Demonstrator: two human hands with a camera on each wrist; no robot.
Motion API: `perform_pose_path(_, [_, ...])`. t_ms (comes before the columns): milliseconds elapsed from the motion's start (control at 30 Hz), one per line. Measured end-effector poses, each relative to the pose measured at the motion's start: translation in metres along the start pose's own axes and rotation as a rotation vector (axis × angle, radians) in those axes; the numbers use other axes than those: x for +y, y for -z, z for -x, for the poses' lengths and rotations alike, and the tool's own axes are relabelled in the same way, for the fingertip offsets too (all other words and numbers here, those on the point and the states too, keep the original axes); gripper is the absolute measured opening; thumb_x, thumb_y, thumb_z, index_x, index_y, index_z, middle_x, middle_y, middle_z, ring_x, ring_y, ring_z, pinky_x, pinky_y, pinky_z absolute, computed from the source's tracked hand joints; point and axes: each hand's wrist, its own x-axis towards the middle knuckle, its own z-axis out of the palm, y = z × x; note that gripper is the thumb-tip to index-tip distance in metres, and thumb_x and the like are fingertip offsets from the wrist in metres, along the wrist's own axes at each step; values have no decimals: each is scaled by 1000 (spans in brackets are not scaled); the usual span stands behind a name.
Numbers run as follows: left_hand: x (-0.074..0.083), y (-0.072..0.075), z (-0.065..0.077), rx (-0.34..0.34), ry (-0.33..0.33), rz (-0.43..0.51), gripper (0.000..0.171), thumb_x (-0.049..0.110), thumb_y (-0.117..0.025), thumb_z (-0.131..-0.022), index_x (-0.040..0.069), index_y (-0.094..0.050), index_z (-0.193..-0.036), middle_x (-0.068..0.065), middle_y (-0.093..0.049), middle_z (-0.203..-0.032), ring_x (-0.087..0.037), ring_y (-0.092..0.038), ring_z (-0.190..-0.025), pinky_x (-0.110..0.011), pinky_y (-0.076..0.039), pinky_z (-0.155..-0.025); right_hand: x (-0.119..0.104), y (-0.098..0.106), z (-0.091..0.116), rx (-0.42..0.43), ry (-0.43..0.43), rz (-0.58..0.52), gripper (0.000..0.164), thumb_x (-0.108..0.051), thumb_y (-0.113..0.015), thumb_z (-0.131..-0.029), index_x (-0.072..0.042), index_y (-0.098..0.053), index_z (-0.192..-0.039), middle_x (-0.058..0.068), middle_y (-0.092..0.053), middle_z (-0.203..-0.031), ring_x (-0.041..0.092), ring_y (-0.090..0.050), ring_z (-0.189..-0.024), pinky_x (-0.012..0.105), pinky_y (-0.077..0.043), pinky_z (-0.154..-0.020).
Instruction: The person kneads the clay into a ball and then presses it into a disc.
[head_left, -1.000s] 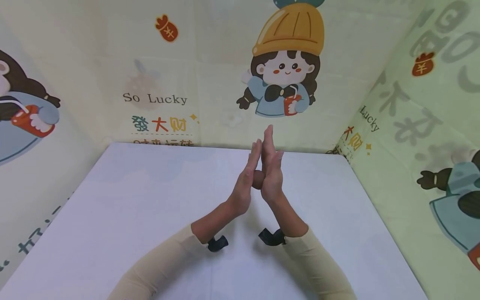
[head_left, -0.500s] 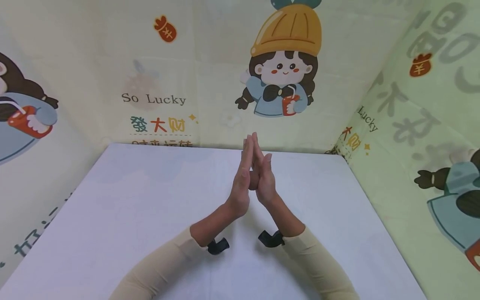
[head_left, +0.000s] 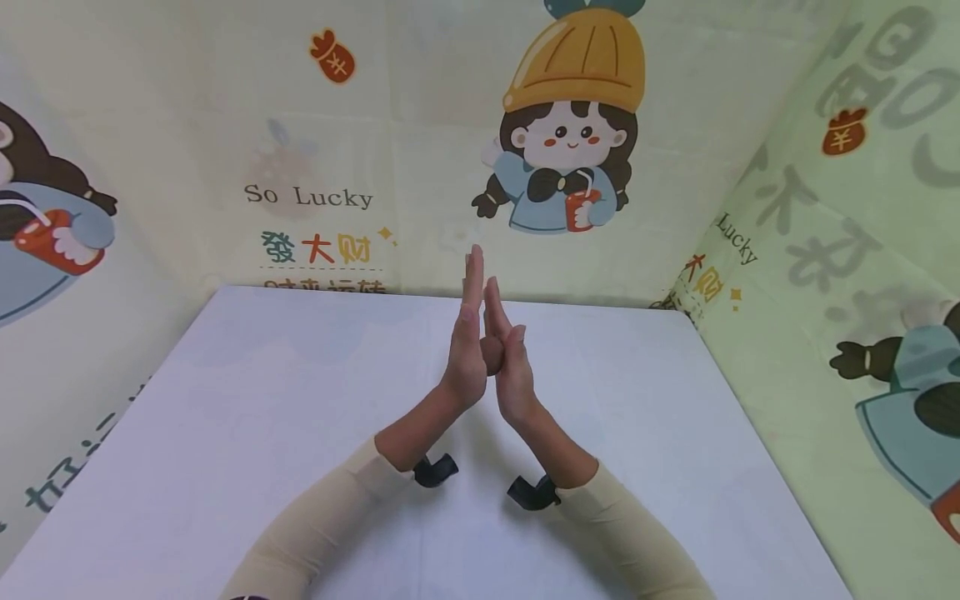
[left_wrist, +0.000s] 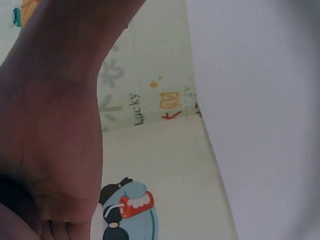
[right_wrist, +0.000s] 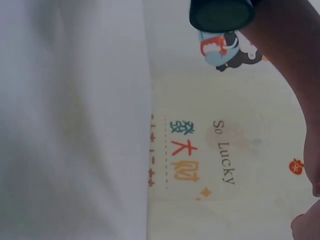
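Note:
A small brown ball (head_left: 492,356) sits pressed between two upright palms in the head view. My left hand (head_left: 467,354) lies flat on its left side, fingers straight and pointing away from me. On the other side is my right hand (head_left: 516,377), also straight-fingered, its fingertips lower in the picture than the left ones. Both hands are held up over the white table (head_left: 300,375). In the left wrist view a dark rounded shape (left_wrist: 17,202) shows against a shaded palm. The right wrist view catches only part of a hand at its right edge.
Patterned cloth walls with cartoon prints (head_left: 573,167) enclose the table at the back and both sides. Black wrist-worn pieces, one at the left cuff (head_left: 437,471) and one at the right cuff (head_left: 534,493), stick out below the beige sleeves.
Both hands and the ball have shifted left. The right fingertips reached farther forward a second ago; now the left hand has slid forward past the right, with the ball still between the palms.

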Motion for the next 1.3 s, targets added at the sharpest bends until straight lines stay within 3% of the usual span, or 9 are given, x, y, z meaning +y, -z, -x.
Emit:
perform_pose_path(200, [-4,9,-10,41,16,15,80,63,-15,-109,13,-5,-170,6,0,-176,-9,6,-159,-47,6,-126,-3,-5,3,2,24,8,85,-64,-16,-110,-2,-8,-167,3,-7,-176,20,-4,-161,38,-7,-128])
perform_pose_path(433, [-14,18,-20,46,-24,-2,84,65,-16,-108,6,-8,-169,-1,-3,-177,-12,4,-160,-47,5,-126,-7,-11,8,-15,63,38,78,-57,-14,-113,-2,0,-167,-1,4,-176,20,3,-161,40,-1,-127])
perform_pose_path(533, [-20,21,-20,17,-20,3,76,56,-14,-111,8,-7,-169,-3,-2,-177,-12,6,-160,-48,6,-125,-10,-12,8,-23,79,65,75,-54,-11,-113,-3,3,-167,-2,8,-175,20,7,-161,42,2,-127])
perform_pose_path(700, [-29,19,-14,-76,-8,3,65,40,-12,-112,11,-6,-170,-3,1,-177,-13,8,-160,-50,7,-125,-15,-11,4,-11,102,78,74,-53,-10,-113,-5,3,-167,-2,10,-175,20,6,-161,46,-1,-127])
perform_pose_path(900, [-38,11,0,-183,-2,44,69,47,-13,-112,7,-7,-169,-6,-1,-177,-16,8,-161,-53,3,-125,-20,-4,-3,22,135,108,75,-55,-11,-112,-7,1,-168,-2,5,-176,20,4,-161,45,1,-127])
perform_pose_path(1100, [-39,4,11,-219,20,47,69,47,-11,-113,7,-9,-169,-6,-4,-177,-18,5,-161,-53,-3,-126,-25,3,-8,53,150,166,74,-56,-10,-112,-10,1,-169,-5,5,-176,19,3,-161,43,2,-127])
perform_pose_path(1133, [-39,3,13,-223,26,50,69,48,-10,-113,7,-9,-169,-6,-5,-177,-17,-4,-161,-52,-3,-126,-26,5,-9,60,150,172,75,-56,-10,-111,-10,2,-169,-6,4,-176,18,3,-161,43,1,-127])
perform_pose_path(1300, [-34,1,20,-246,37,48,73,52,-9,-113,5,-10,-169,-6,-7,-176,-17,-4,-161,-52,1,-126,-32,11,-16,97,146,173,76,-58,-12,-111,-12,1,-169,-8,3,-176,16,4,-161,42,1,-127])
